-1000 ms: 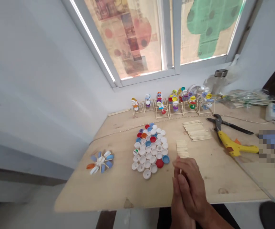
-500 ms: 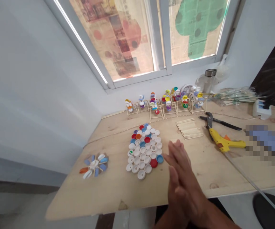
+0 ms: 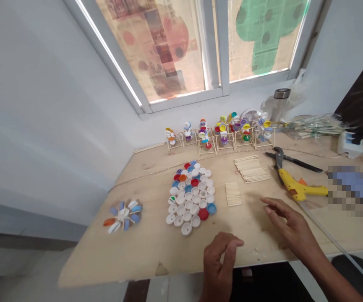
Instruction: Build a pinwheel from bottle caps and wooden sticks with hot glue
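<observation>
My left hand (image 3: pixel 219 262) hovers at the table's front edge, its fingers loosely curled, with nothing visible in it. To its right, my right hand (image 3: pixel 290 226) is over the table with thumb and forefinger stretched out and no object held. Just beyond them lies a small row of short wooden sticks (image 3: pixel 233 194). Behind that, a larger row of longer sticks (image 3: pixel 252 169) is laid out. Left of the sticks, bottle caps (image 3: pixel 187 205), mostly white with some red, blue and orange, sit in a close cluster. A wheel of caps on sticks (image 3: pixel 123 214) lies at the left.
Several stick frames with cap wheels (image 3: pixel 222 136) stand along the wall. On the right are a yellow glue gun (image 3: pixel 297 186), black-handled pliers (image 3: pixel 294 160), a bag of sticks (image 3: pixel 315 126), a bottle (image 3: pixel 280 105) and a white power adapter (image 3: pixel 350 144). A cord (image 3: pixel 156 171) crosses the table.
My hands were pressed together before and are now apart, the left one lower and the right one farther right. The row of short sticks they mostly covered is now exposed.
</observation>
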Demonstrator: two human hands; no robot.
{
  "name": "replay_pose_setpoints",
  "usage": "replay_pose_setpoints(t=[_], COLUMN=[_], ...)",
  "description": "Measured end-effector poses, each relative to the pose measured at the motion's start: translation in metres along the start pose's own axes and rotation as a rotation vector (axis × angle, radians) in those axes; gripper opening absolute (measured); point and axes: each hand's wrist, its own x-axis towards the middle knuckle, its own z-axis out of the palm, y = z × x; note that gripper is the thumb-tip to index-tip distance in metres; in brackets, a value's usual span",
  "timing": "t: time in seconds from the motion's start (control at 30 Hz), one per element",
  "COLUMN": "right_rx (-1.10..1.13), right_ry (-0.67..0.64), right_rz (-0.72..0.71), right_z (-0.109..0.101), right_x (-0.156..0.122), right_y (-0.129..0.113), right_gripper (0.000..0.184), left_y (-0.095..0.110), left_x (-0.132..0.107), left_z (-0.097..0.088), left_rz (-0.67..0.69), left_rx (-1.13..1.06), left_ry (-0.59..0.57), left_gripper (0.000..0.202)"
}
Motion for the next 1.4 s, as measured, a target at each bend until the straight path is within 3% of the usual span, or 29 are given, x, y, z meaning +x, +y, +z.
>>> replay_pose_setpoints(t=[0.17, 0.27, 0.43, 0.53, 0.67, 0.93, 1.4], right_rx=[-0.241, -0.386, -0.669, -0.832, -1.010, -1.109, -1.152], right_ry=[-0.075, -0.084, -0.161, -0.255, -0.342, -0.373, -0.364], right_rz=[-0.141, -0.279, -0.494, -0.608, -0.648, -0.726, -0.884], right_z=[-0.003, -0.018, -0.039, -0.031, -0.010, 0.008, 0.000], right_x=[0.005, 0.013, 0.044, 0.072, 0.102, 0.122, 0.131], right_y=[0.011, 0.009, -0.003, -0.008, -0.007, 0.003, 0.014], right_gripper=[0.032, 0.029, 0.025, 0.021, 0.020, 0.017, 0.015], left_y=[-0.018, -0.030, -0.043, -0.046, -0.048, -0.048, -0.039], left_x=[-0.010, -0.011, -0.008, -0.006, -0.006, -0.006, -0.003], left_z=[-0.015, -0.016, -0.012, -0.008, -0.006, -0.011, -0.013], left_rz=[0.075, 0.128, 0.168, 0.215, 0.242, 0.284, 0.273], left_rx=[0.168, 0.249, 0.334, 0.362, 0.377, 0.410, 0.454], left_ry=[0.041, 0.085, 0.036, 0.062, 0.085, 0.061, 0.014], left_gripper=[0.032, 0.029, 0.027, 0.027, 0.027, 0.024, 0.024])
